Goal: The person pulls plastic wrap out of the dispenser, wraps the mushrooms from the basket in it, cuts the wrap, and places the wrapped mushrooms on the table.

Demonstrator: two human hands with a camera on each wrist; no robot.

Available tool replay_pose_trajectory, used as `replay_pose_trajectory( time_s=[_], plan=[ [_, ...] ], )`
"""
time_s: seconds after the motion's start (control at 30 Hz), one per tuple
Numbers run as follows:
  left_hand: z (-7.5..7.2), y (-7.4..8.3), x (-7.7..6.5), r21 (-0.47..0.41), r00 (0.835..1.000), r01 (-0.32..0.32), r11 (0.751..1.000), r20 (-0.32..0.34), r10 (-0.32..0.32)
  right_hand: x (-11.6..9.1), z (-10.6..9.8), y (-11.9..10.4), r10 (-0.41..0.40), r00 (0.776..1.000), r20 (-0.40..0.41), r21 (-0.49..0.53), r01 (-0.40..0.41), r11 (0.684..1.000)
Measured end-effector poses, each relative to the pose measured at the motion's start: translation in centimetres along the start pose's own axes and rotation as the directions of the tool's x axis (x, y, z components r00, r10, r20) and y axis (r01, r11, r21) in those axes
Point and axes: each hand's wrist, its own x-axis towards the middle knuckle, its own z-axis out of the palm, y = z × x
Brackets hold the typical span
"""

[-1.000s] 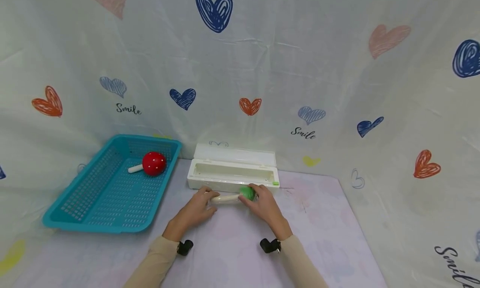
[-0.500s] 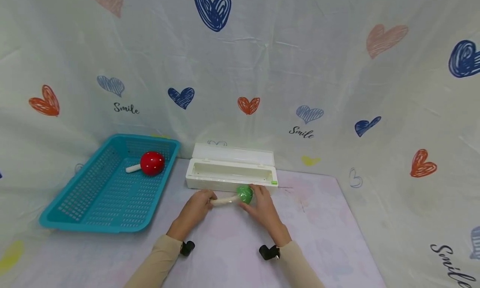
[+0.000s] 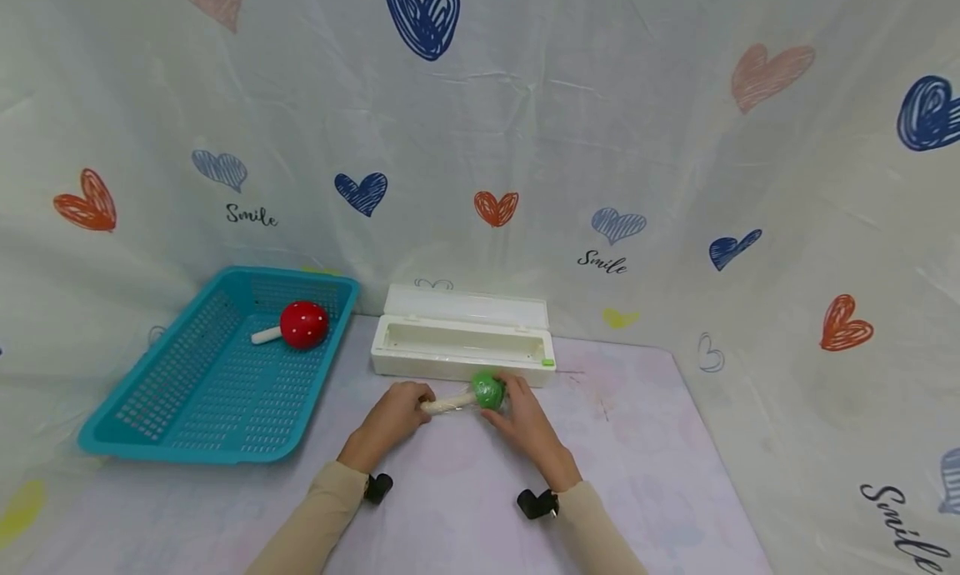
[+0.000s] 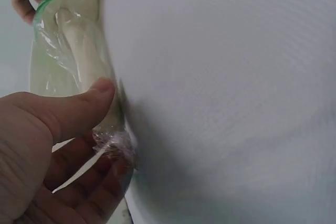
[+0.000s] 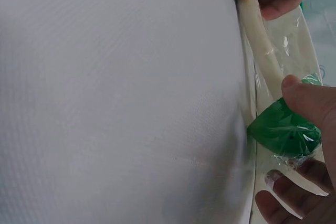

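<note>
A toy mushroom (image 3: 487,390) with a round green cap and a cream stem lies across between my hands, wrapped in clear film. My left hand (image 3: 394,414) pinches the stem's end, where the film (image 4: 116,142) bunches up past the thumb. At the other end my right hand (image 3: 527,419) holds the cap, thumb on the near side and fingers round the far side. In the right wrist view crinkled film covers the green cap (image 5: 286,129). Just behind the mushroom stands a long white box (image 3: 431,365), its lid (image 3: 468,307) raised.
To the left is a blue perforated basket (image 3: 191,454). In it lies a red, white-dotted mushroom-shaped toy (image 3: 303,325) with a white stem. A green piece (image 3: 548,362) sits at the white box's right front. A heart-printed curtain (image 3: 675,183) hangs behind the table.
The mushroom's cap has shifted slightly left and nearer, and more of it shows. My left fingers have drawn together at the stem's end. Box and basket stay in place.
</note>
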Motion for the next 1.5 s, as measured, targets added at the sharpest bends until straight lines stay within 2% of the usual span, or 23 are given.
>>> replay_pose_trajectory(
  time_s=[0.13,0.3,0.4,0.57,0.7,0.83,0.93,1.03,1.2,1.37,1.5],
  plan=[
    [-0.1,0.6,-0.2,0.025,1.000,0.013,1.000,0.028,-0.013,-0.1,-0.3,-0.1,-0.015,1.000,0.002,-0.016,0.015,1.000],
    [0.0,1.1,-0.2,0.057,1.000,-0.024,0.998,0.019,0.023,-0.2,-0.9,-0.2,-0.057,0.998,-0.024,-0.041,0.056,0.998],
    [0.1,1.5,-0.1,0.063,0.998,-0.062,0.996,0.007,0.061,-0.2,-1.3,0.0,-0.047,0.998,-0.033,-0.037,0.046,0.998],
    [0.0,2.4,0.0,0.059,0.996,-0.091,0.994,0.008,0.090,0.1,-2.5,0.4,0.009,0.998,-0.057,-0.021,-0.010,1.000],
    [-0.8,3.6,0.5,0.076,0.995,-0.103,0.992,0.020,0.101,0.7,-3.7,1.3,-0.011,0.984,-0.175,-0.010,0.009,1.000],
    [-1.9,5.3,1.5,0.084,0.992,-0.126,0.989,0.040,0.123,1.4,-4.4,2.6,-0.045,0.944,-0.327,-0.015,0.042,0.999],
    [-2.5,6.4,2.4,0.087,0.985,-0.169,0.982,0.050,0.166,1.8,-4.6,3.5,-0.019,0.925,-0.381,0.006,0.022,1.000],
    [-2.6,7.3,3.2,0.094,0.974,-0.225,0.970,0.053,0.221,2.2,-4.6,4.2,0.053,0.930,-0.363,0.087,-0.022,0.996],
    [-1.9,8.2,4.6,0.078,0.959,-0.284,0.956,0.041,0.282,2.7,-4.1,5.1,0.200,0.946,-0.254,0.242,-0.138,0.960],
    [-0.9,9.0,6.0,0.095,0.943,-0.332,0.938,0.012,0.333,2.9,-3.3,6.1,0.301,0.938,-0.173,0.353,-0.226,0.908],
    [-0.2,9.7,7.0,0.124,0.934,-0.354,0.927,-0.004,0.358,2.9,-2.7,6.8,0.337,0.931,-0.144,0.367,-0.266,0.892]
  ],
)
